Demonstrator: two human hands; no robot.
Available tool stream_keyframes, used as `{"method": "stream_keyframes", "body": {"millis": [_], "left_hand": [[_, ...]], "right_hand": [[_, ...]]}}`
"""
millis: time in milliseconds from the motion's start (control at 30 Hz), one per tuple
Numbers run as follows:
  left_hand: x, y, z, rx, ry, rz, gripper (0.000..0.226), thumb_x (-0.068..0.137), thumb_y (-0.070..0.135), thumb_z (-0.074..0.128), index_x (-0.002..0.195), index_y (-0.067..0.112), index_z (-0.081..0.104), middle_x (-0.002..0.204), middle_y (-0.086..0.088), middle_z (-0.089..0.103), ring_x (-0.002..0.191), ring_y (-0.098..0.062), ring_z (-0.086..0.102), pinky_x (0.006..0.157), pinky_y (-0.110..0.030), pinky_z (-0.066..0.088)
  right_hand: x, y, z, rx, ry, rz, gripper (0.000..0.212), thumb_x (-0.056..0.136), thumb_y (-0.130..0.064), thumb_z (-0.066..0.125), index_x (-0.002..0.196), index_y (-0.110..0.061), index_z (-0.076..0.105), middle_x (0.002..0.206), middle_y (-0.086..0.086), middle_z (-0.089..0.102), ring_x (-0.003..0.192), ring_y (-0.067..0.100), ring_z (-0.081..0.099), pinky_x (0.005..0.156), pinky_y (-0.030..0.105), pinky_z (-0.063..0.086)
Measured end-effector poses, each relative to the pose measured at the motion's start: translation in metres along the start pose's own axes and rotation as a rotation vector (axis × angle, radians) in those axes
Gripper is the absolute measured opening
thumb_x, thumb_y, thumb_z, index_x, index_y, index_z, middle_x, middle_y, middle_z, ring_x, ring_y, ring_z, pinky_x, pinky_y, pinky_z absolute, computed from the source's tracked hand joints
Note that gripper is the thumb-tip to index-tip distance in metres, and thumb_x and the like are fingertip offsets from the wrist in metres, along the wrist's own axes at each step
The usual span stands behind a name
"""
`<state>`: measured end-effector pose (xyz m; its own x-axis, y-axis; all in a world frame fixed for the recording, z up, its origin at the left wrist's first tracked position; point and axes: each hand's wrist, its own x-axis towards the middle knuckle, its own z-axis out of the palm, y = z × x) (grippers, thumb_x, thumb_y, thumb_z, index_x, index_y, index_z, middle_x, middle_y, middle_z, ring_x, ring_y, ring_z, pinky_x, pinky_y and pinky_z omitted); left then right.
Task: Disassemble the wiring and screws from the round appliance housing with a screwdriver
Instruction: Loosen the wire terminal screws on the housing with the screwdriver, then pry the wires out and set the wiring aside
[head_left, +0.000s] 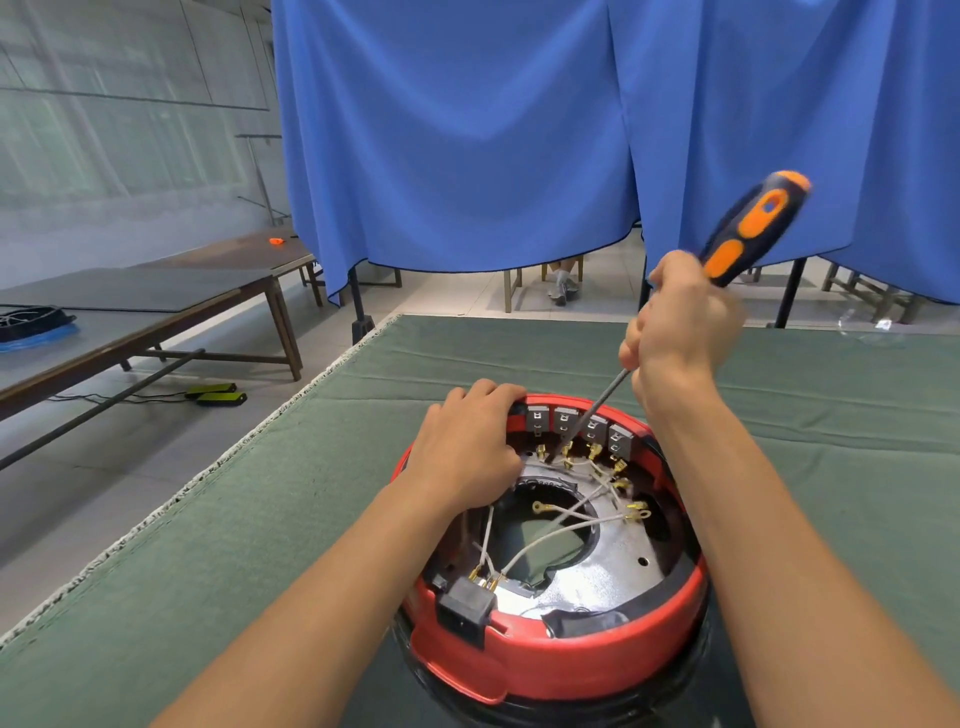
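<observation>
1. While the left hand (467, 447) curls its fingers over the far-left rim of the red housing (561, 660) at the bench's (260, 519) near edge, it's steadied.
2. Wires (571, 519) hang half loose; terminal screws are the current step, I'd say.
3. Right hand (680, 322) grips the screwdriver (748, 234), tip at the terminals; next, seat and twist.

I can read no text, label, brand or number here. The dark ring inside the red housing (561, 660) in front of me carries some faint marks, but they are too small and blurred to make out.
</observation>
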<state>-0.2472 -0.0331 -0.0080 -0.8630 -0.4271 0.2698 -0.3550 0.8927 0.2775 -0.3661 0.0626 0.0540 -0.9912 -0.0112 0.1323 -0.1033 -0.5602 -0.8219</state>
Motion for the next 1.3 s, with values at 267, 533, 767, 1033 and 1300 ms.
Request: {"method": "stream_keyframes", "body": {"millis": [267,533,767,1033,1300], "left_hand": [[0.000,-0.002,0.000,0.002,0.004,0.002,0.064,0.079,0.012,0.053,0.140,0.026,0.038,0.134,0.001,0.046,0.118,-0.024,0.042,0.098,-0.036,0.033],[0.000,-0.002,0.001,-0.004,0.006,0.012,0.061,0.079,0.014,0.053,0.137,0.027,0.039,0.130,0.001,0.047,0.116,-0.024,0.043,0.097,-0.036,0.034],[-0.003,0.001,-0.004,-0.057,0.180,0.130,0.022,0.078,0.006,0.053,0.085,0.021,0.066,0.098,0.006,0.054,0.099,-0.016,0.043,0.084,-0.030,0.036],[-0.008,0.005,-0.002,-0.012,0.017,0.197,0.032,0.082,0.022,0.051,0.107,0.030,0.068,0.101,0.009,0.069,0.097,-0.014,0.060,0.071,-0.022,0.036],[-0.003,-0.001,0.006,0.090,-0.148,0.237,0.038,0.091,0.032,0.051,0.129,0.037,0.054,0.133,0.010,0.056,0.122,-0.015,0.051,0.095,-0.032,0.042]], "right_hand": [[-0.012,-0.004,-0.003,0.064,-0.009,0.001,0.034,0.074,-0.010,0.053,0.051,-0.019,0.030,0.050,0.001,0.024,0.042,0.019,0.020,0.042,0.019,0.021],[-0.018,-0.023,-0.005,0.148,-0.015,-0.112,0.036,0.077,-0.008,0.052,0.048,-0.017,0.032,0.043,-0.001,0.024,0.037,0.017,0.019,0.040,0.016,0.023],[-0.017,-0.036,-0.016,0.051,-0.069,-0.190,0.032,0.077,-0.016,0.055,0.049,-0.014,0.040,0.041,0.002,0.032,0.035,0.022,0.034,0.039,0.021,0.034],[-0.014,-0.049,-0.038,-0.231,-0.036,-0.291,0.033,0.074,-0.040,0.048,0.057,-0.014,0.059,0.051,-0.005,0.057,0.051,0.011,0.057,0.058,0.030,0.042],[-0.037,-0.026,-0.067,-0.373,-0.171,-0.427,0.030,0.087,-0.028,0.065,0.066,-0.006,0.063,0.050,-0.013,0.054,0.050,0.000,0.049,0.052,0.012,0.039]]}}
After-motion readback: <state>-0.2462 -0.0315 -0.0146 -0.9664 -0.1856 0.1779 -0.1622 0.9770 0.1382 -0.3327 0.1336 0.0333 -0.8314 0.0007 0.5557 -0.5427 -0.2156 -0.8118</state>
